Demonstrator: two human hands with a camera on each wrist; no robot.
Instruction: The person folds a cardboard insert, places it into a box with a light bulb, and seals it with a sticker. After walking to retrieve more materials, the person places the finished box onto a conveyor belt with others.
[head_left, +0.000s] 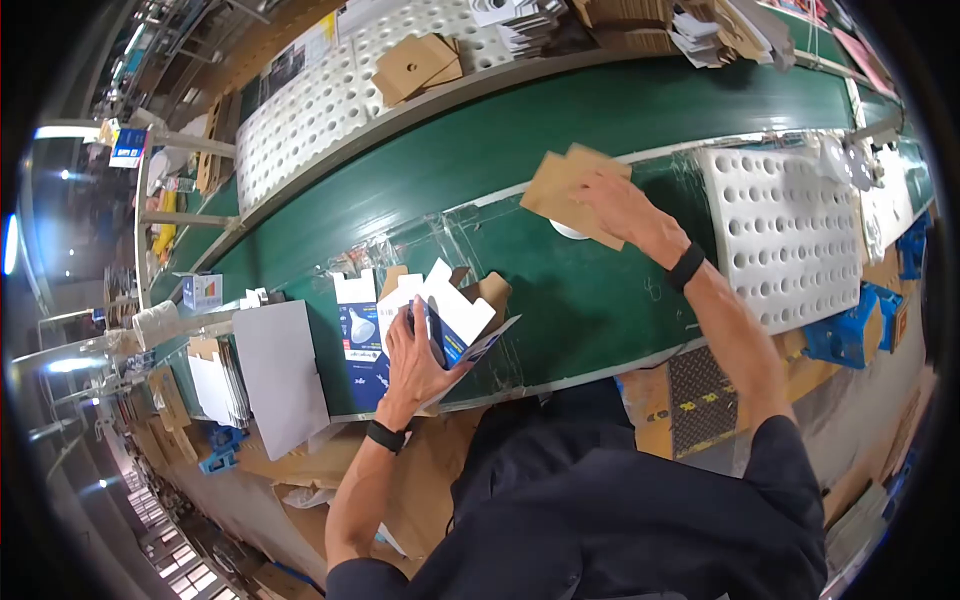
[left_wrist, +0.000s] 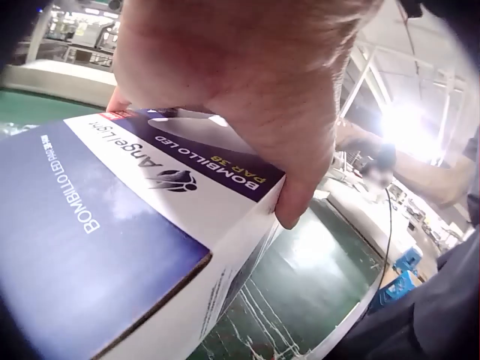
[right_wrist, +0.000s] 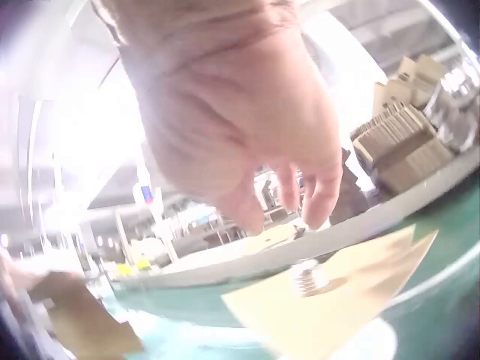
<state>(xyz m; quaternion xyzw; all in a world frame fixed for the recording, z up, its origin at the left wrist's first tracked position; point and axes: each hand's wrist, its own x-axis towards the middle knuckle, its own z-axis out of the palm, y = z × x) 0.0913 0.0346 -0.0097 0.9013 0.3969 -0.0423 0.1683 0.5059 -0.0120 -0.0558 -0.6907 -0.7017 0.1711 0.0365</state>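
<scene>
My left hand grips a blue and white LED bulb box, thumb on one side and fingers over the other. The box's white flaps stand spread at the top. In the right wrist view, the metal screw base of a bulb pokes up through a brown cardboard insert. Below the insert shows part of the white bulb. My right hand hangs just above that base, fingers loosely bent with a gap beneath them. In the head view this hand overlaps the cardboard.
Another blue and white box lies left of my left hand, beside a grey sheet. A white foam tray with holes sits at right. Beyond the green work surface, cardboard pieces rest on another foam tray.
</scene>
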